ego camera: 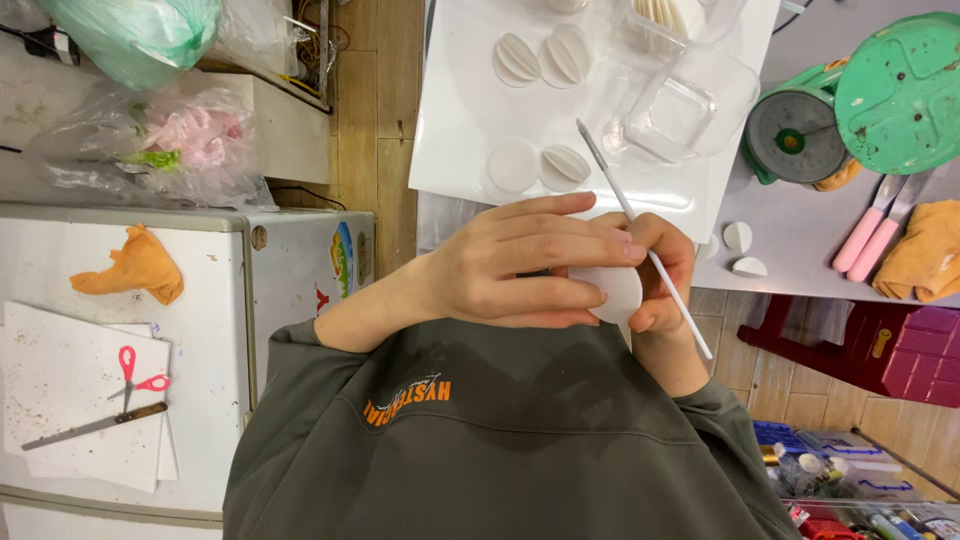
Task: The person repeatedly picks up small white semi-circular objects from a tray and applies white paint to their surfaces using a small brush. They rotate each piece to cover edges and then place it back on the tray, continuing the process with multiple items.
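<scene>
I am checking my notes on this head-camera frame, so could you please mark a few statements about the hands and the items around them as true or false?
1. The left hand holds a flat white disc. True.
2. The right hand holds red scissors. False: it holds a thin white stick tool; the red scissors lie on a white board at the left.
3. White discs lie on the white tray. True.
4. The green kitchen scale stands on the white tray. False: it stands on the grey table beside it.
5. A knife lies by the scissors. True.
</scene>
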